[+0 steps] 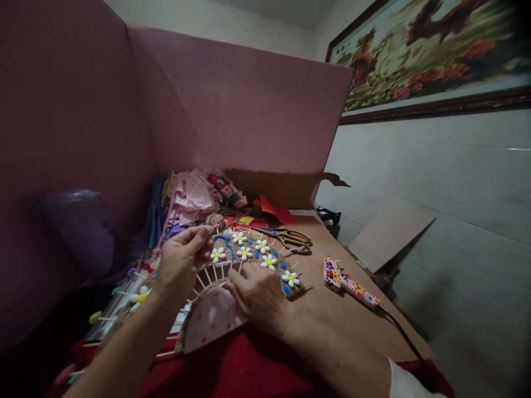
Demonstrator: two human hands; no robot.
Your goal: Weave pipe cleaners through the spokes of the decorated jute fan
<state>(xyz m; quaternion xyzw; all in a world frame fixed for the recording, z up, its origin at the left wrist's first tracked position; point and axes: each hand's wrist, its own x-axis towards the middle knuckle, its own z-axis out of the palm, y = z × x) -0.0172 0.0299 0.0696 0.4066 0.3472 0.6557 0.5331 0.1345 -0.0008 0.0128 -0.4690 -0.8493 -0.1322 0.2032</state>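
Note:
My left hand (180, 260) is raised over the left end of an arched, fan-shaped craft piece (226, 265) wound with brown twine. Its thumb and fingers are pinched on something small and pale that I cannot make out. My right hand (261, 293) has its fingers curled on the arch's inner edge, among thin wooden sticks (211, 275). White daisies with yellow centres (262, 246), blue dots and a blue curling line (226, 243) decorate the arch. Below it lies a pale semicircle with red dots (213, 320). Part of the arch is hidden behind my hands.
Scissors (290, 237) lie behind the arch. At right on the brown board (327, 331) rests a flower-patterned glue gun (350, 284) with a black cord. A twine ball (215, 221), pink cloth (193, 196) and red paper (276, 210) crowd the back, before a pink panel (240, 110).

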